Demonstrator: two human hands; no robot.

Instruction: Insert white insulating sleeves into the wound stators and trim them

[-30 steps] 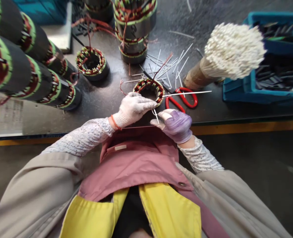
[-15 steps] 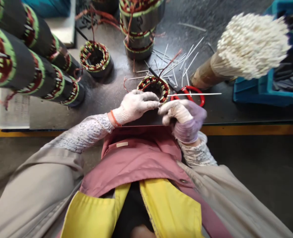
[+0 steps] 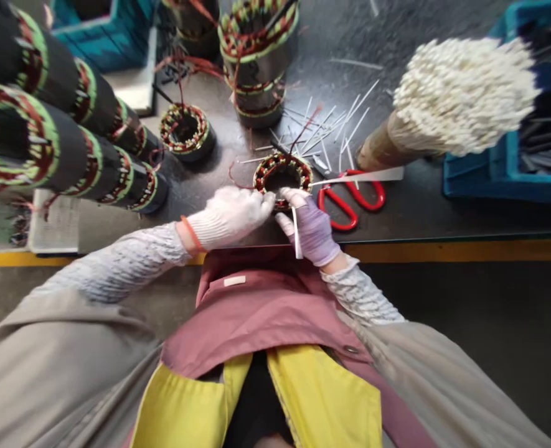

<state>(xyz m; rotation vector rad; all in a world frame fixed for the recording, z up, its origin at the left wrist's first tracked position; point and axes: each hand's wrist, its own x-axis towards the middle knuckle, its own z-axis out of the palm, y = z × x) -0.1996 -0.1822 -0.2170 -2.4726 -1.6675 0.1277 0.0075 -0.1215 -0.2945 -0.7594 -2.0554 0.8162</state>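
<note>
The left hand wears a white knit glove, and an orange band sits at its wrist. This hand is closed, and its fingers grip the lower left edge of a small motor stator, a ring with red and green wire coils. The ring is on the dark table, just in front of the person, and thin red wires come out from it. The right hand wears a purple glove with white on the fingers. It is almost closed and pinches a thin white strip that points down, and its fingertips are at the lower right side of the ring. A longer white strip reaches from the ring's right edge toward the right, above the red scissors.

Many loose white strips lie on the table behind the ring. On the right, a big bundle of white-tipped sticks in brown paper leans toward a blue crate. More stators with the same coils lie on their sides at the left, and others stand behind the ring.
</note>
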